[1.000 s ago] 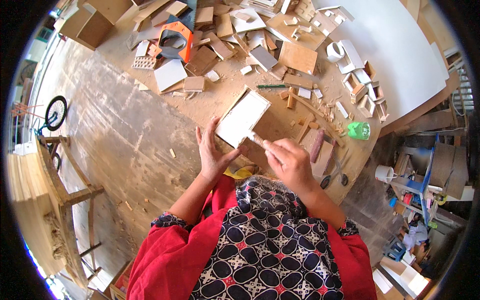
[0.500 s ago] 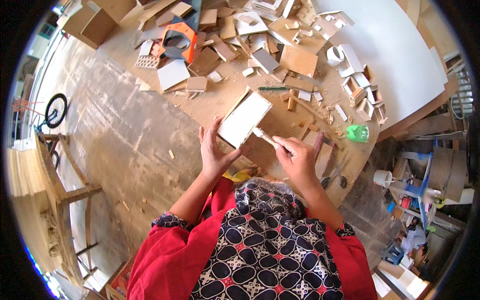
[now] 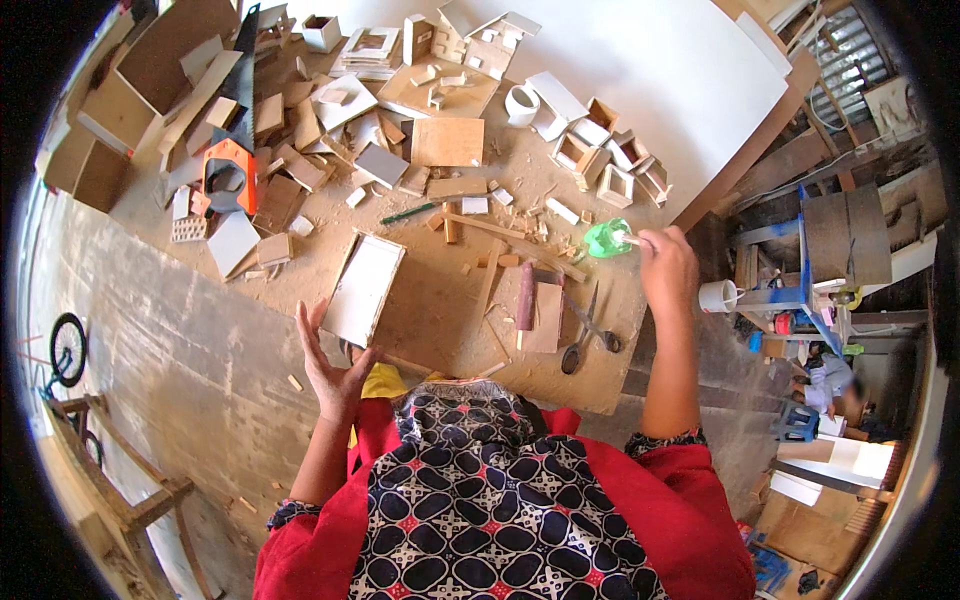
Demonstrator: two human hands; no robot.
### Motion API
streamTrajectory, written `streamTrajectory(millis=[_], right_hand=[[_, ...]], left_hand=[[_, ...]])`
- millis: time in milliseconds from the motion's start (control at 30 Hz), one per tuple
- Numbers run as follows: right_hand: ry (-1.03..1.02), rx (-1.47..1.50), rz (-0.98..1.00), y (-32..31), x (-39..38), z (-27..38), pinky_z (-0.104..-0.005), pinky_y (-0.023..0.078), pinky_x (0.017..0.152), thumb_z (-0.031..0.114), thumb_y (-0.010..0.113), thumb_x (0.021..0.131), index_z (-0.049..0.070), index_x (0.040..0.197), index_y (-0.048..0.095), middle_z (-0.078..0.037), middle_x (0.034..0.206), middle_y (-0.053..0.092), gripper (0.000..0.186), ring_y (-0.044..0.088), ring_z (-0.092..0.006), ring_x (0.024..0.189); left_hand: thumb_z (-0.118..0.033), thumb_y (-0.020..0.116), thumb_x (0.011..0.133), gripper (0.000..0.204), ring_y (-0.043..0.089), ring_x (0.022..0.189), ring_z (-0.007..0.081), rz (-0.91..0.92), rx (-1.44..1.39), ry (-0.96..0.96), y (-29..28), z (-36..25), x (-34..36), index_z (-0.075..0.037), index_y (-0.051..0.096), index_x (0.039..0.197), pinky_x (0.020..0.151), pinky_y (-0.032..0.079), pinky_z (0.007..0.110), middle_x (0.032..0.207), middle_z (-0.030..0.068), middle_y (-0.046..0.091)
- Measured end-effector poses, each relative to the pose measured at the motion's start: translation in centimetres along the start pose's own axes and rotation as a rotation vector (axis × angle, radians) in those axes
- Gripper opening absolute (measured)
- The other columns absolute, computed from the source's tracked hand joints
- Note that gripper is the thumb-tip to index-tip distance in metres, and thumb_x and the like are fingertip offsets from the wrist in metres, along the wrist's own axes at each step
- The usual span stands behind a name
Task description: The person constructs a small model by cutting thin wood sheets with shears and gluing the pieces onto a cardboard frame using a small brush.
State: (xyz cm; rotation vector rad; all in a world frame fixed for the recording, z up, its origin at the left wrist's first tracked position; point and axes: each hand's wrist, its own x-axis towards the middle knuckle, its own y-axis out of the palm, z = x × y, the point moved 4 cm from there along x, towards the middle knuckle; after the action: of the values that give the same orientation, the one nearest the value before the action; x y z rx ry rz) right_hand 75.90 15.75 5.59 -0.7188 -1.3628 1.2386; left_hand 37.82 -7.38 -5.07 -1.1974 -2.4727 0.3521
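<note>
A shallow wooden box [image 3: 365,290] with a white face stands near the table's front edge, tilted. My left hand [image 3: 335,375] grips its near left end, fingers along the left side and thumb at the bottom corner. Off to the right, my right hand [image 3: 668,268] is closed around the handle of a small brush [image 3: 632,240]. The bristles are down inside a green plastic cup [image 3: 606,238], which looks like a cut bottle bottom, so the tip is hidden.
Scissors [image 3: 572,357] lie by a brown board [image 3: 543,315] and a maroon stick [image 3: 526,295]. Farther back are an orange-handled saw [image 3: 229,175], wood offcuts [image 3: 448,142], small wooden boxes [image 3: 616,186] and a white roll of tape [image 3: 521,104]. A white sheet [image 3: 640,70] covers the far right.
My right hand has carried the brush from the box's edge rightward into the green cup. My left hand still holds the box. The view has shifted to the right.
</note>
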Motion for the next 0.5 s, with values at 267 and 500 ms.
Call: streamTrajectory(millis=[267,500], right_hand=[[-0.021,-0.052,0.164,5.1,1.0,-0.5,-0.0450,0.046,0.074,0.009,0.051,0.085,0.002,0.083,0.065,-0.018,0.090,0.057,0.015,0.058,-0.0359,0.084],[-0.043,0.131,0.068,4.7,0.8,-0.8,-0.0449,0.046,0.074,0.003,0.053,0.081,-0.001,0.081,0.063,-0.019,0.088,0.056,0.011,0.058,-0.0365,0.083]], left_hand=[[-0.007,0.079,0.059,0.110,0.044,0.126,0.0307,0.002,0.017,-0.048,0.0,0.4,-0.3,-0.007,0.015,0.149,0.108,0.029,0.041,0.135,0.0205,0.046],[-0.005,0.078,0.060,0.107,0.039,0.130,0.0277,0.021,-0.015,-0.096,0.0,0.2,-0.3,-0.005,0.018,0.148,0.111,0.027,0.039,0.145,0.0161,0.035]])
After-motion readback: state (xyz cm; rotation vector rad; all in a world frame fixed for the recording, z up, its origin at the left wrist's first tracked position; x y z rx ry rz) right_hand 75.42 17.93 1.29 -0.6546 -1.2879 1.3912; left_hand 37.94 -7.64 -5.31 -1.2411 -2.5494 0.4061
